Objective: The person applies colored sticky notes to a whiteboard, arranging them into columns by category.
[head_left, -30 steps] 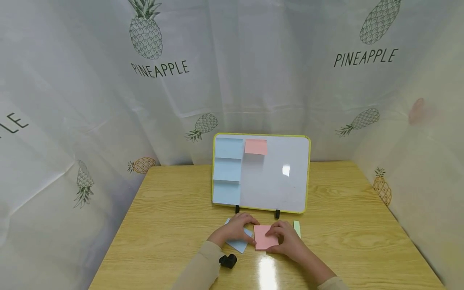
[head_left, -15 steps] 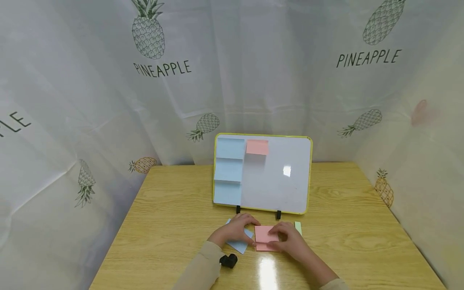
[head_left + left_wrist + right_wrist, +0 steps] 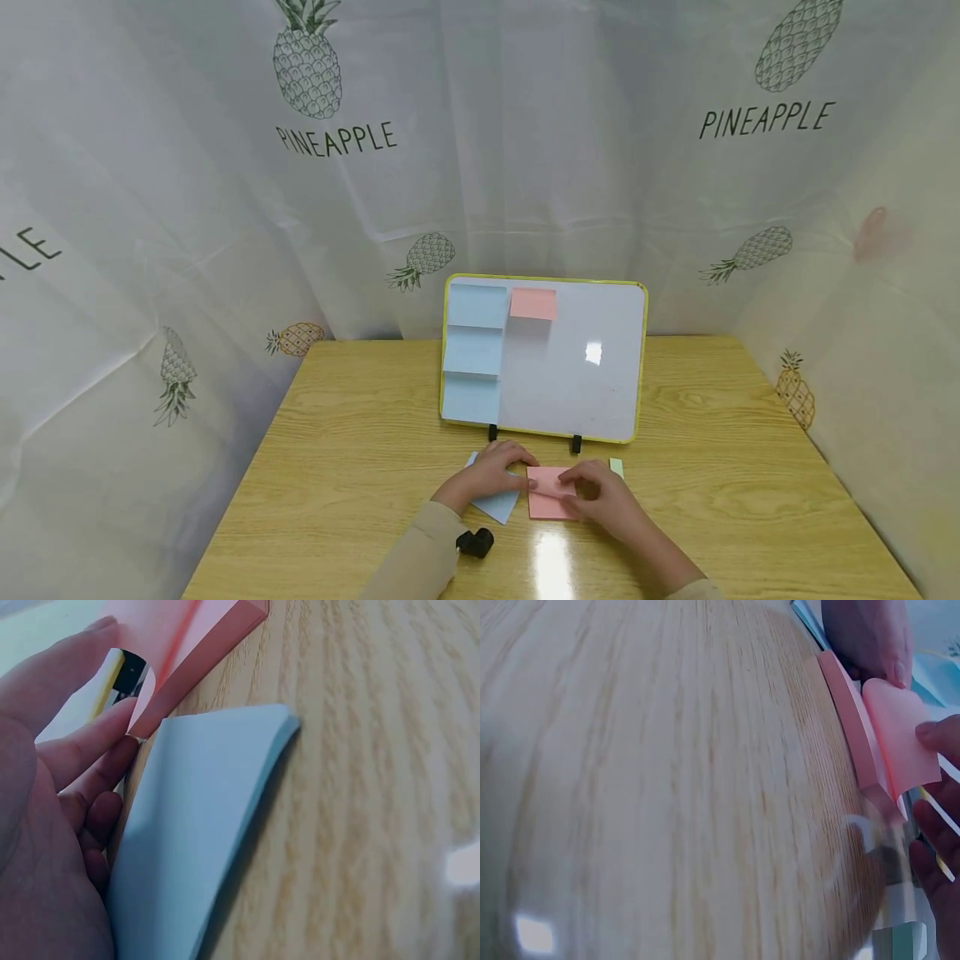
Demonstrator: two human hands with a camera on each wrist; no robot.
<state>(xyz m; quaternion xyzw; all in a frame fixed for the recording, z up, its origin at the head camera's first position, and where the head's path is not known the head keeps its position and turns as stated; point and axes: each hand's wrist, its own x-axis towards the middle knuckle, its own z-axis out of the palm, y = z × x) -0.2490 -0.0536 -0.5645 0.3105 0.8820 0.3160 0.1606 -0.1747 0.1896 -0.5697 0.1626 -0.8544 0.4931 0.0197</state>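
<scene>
A pink sticky note pad [image 3: 553, 509] lies on the table between the hands, its top sheet [image 3: 904, 731] lifted along the near edge and curling upward. My right hand [image 3: 603, 497] holds that sheet at its right side, thumb on its face. From the left, my left hand [image 3: 491, 468] has its thumb on the sheet's other corner, with fingers [image 3: 101, 750] curved by the pad's far edge. Partly beneath the left hand lies a light blue sticky note pad [image 3: 206, 802]. A small green pad [image 3: 617, 467] sits just beyond the right hand.
A yellow-framed whiteboard [image 3: 577, 375] stands behind the hands on black feet [image 3: 576, 444]. Three blue notes [image 3: 475, 350] and a pink note [image 3: 533, 304] are stuck on it. By the left sleeve is a small black object [image 3: 476, 543]. Pineapple-print curtain [image 3: 540, 150] surrounds the wooden table [image 3: 360, 433].
The pink pad's top sheet has come up from its near edge and folded back. My left thumb has shifted onto the lifted sheet, and the right hand has risen slightly with it.
</scene>
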